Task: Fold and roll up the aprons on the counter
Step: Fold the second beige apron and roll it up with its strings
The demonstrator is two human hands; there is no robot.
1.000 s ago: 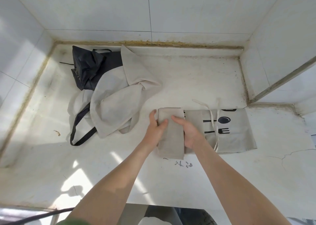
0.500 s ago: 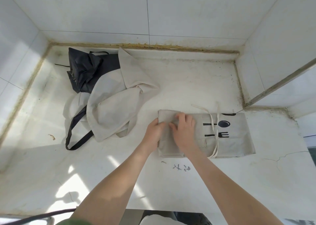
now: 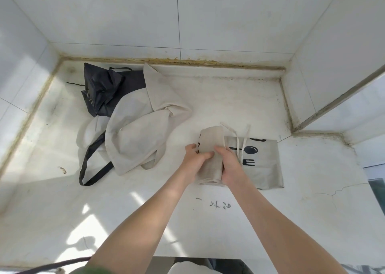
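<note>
Both hands, left hand (image 3: 194,159) and right hand (image 3: 229,165), clasp the beige apron's roll (image 3: 210,148); soft, limp cloth, probably loosening unless gripped across its width.

Beige apron (image 3: 262,169), right side: black print, only a letter "E" readable, dot and bars above it. Desk (image 3: 270,221) near edge: small dark scribbled marks (image 3: 218,204), illegible.

A home kitchen corner: white tiled walls (image 3: 229,19) meet a stained marble counter (image 3: 218,98).
</note>
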